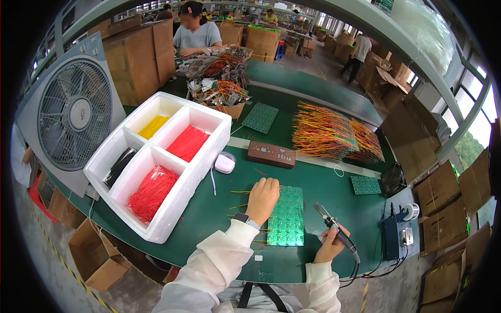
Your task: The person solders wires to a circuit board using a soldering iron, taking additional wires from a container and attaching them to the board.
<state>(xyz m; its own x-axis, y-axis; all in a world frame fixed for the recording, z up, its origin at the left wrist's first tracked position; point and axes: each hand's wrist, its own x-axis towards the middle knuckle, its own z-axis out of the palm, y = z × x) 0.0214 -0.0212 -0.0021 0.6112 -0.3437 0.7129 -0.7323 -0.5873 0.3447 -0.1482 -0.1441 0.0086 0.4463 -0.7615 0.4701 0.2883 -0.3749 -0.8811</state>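
A green circuit board panel [286, 216] lies on the green table in front of me, with thin yellow and red wires sticking out past its left edge. My left hand [262, 197] is over the panel's upper left part, fingers curled together; whatever they pinch is hidden. To the right of the panel, my right hand [331, 245] is closed round the handle of a soldering iron [342, 238]. The iron's tip points up and left, apart from the panel, and its cable drops toward the table's front edge.
A white foam box [166, 239] holds red, yellow and black wires in compartments. A brown case [271, 154], a white earbud case [225, 163] and wired boards [326, 130] lie beyond. A soldering station [394, 237] stands right, a fan [78, 115] left. One person sits across.
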